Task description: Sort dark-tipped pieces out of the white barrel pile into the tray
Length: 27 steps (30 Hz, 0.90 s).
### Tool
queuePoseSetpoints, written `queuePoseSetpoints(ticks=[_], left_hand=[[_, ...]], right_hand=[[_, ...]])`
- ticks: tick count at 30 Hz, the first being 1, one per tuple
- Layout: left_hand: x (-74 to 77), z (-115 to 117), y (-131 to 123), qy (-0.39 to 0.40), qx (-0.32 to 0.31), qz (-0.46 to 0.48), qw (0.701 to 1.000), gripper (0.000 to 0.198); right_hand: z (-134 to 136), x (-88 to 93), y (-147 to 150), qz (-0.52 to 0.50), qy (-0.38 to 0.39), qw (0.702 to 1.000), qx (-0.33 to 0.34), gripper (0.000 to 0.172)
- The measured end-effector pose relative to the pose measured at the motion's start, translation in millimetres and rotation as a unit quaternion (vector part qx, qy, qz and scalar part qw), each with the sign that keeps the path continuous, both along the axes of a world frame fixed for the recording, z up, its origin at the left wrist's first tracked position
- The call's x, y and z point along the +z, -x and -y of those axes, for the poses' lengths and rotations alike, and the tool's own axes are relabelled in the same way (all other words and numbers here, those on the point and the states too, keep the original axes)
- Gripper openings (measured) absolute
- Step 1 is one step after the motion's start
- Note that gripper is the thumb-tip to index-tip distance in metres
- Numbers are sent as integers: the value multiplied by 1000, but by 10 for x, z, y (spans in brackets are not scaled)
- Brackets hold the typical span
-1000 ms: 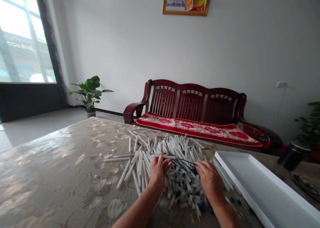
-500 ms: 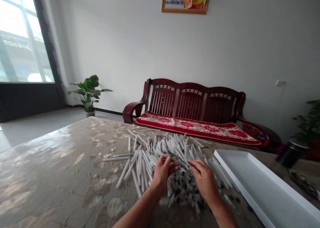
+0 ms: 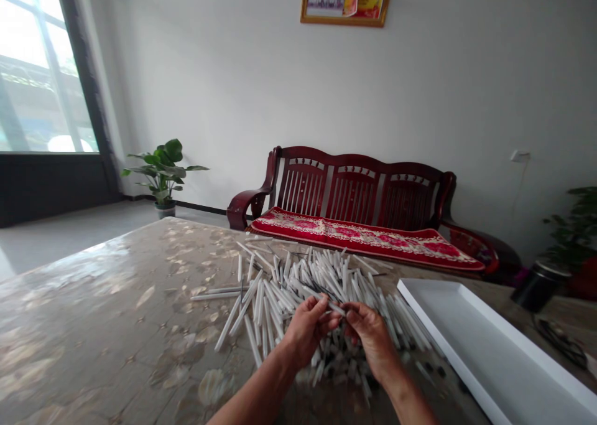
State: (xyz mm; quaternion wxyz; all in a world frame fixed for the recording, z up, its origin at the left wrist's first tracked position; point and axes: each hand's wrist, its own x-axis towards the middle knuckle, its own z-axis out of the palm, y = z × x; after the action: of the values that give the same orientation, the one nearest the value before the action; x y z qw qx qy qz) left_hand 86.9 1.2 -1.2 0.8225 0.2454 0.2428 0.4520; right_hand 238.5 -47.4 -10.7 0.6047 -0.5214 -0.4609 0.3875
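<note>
Glossy leaf-patterned table (image 3: 93, 300) filling the lower frame; beyond it, dark red wooden settee (image 3: 354, 191) with a red floral cushion (image 3: 364, 238), set against a pale wall. Framed picture (image 3: 346, 2) high on that wall, potted broadleaf plant (image 3: 161, 173) on the floor near a tall window (image 3: 41, 70).

Loose heap of white rods (image 3: 326, 282) on the tabletop, directly under the hands, thin dark tips showing among them, lying at all angles, a few strays out to the left. Shallow white tray (image 3: 513, 344) just right of the heap, its edge near the outermost rods. Black cylindrical pot (image 3: 538, 288) farther right, past the tray.

Left hand (image 3: 305, 331) half closed, fingers curled around at least one rod; exact count hidden. Right hand (image 3: 370, 338) with fingers bunched toward the left, close to the end of that rod; actual grip impossible to tell from this angle.

Main change from a second ago: hands drawn in from well apart to nearly touching, low over the heap's near side. One rod now singled out between them, angled across the gap, with the bulk of the heap looking much the same.
</note>
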Motion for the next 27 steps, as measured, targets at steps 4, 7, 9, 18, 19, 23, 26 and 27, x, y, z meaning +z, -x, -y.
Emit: queuePoseSetpoints(ticks=[4,7,9,18,19,23,26,27], left_hand=[[-33,-81,11,42,87,16,995,11],[-42,-102,11,49,108,17,993,10],[-44,-97,3,49,120,14,992,11],[-75,-85,-30,38,135,-24,990,13],[-82,-84,-32,37,133,-24,990,12],[-96,-71,-45,35,124,-27,991,12],[-87,-54,-62,32,113,-20,993,13],[-83,-47,-68,31,110,-17,993,12]], right_hand=[[2,-20,-75,261,-83,960,-52,29],[49,38,-51,477,-121,869,-48,30],[80,85,-4,572,-119,811,-36,36],[74,56,27,663,-123,738,-28,26],[67,35,14,644,-125,754,-33,29],[9,-63,-51,441,-121,885,-87,30],[-40,-87,-61,195,-60,970,-129,23],[-48,-75,-49,122,-38,983,-134,26]])
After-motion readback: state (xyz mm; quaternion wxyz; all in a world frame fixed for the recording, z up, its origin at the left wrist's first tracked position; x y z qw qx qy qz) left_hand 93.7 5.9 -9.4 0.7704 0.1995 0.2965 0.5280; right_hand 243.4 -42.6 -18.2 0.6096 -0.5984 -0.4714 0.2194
